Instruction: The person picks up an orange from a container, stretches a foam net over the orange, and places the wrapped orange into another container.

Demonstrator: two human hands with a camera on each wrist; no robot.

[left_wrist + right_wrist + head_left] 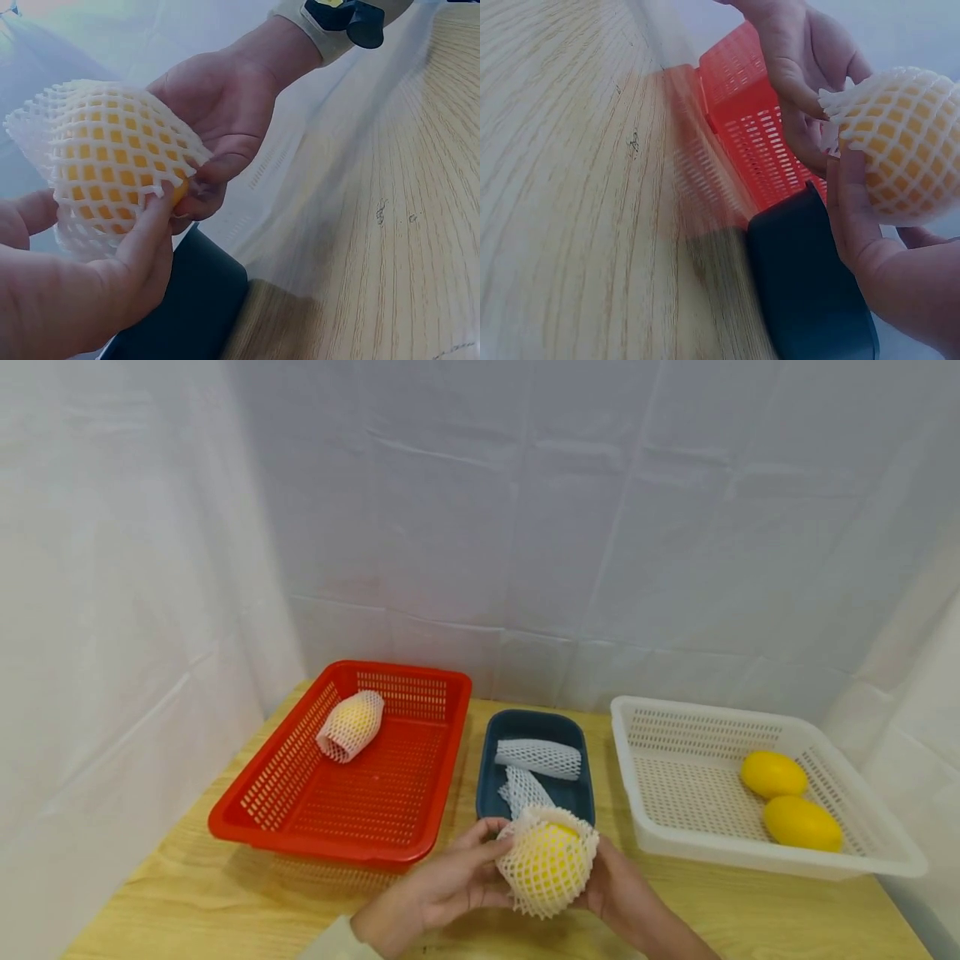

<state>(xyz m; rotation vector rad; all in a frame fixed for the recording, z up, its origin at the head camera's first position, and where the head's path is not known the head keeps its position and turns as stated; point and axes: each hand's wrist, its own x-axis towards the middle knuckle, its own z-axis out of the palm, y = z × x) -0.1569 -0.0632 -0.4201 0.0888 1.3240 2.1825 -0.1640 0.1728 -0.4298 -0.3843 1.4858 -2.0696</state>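
Observation:
Both hands hold a yellow oval fruit [558, 867] in a white foam net sleeve [531, 893], raised over the near end of a dark blue bin. My left hand [453, 878] grips it from the left, fingertips on the net. From the right, my right hand [618, 889] grips it, its fingers partly hidden behind the fruit in the head view. In the left wrist view the net [112, 154] wraps most of the fruit, and a bit of bare yellow shows near the fingertips. Inside the dark blue bin [491, 777] lie two unfilled foam net sleeves [538, 758].
On the left stands a red basket [375, 852] with one netted yellow fruit [352, 725] inside. A white basket [750, 847] on the right holds two bare yellow fruits [802, 823]. All rest on a wooden table [172, 910], with pale sheeting [465, 510] hanging behind.

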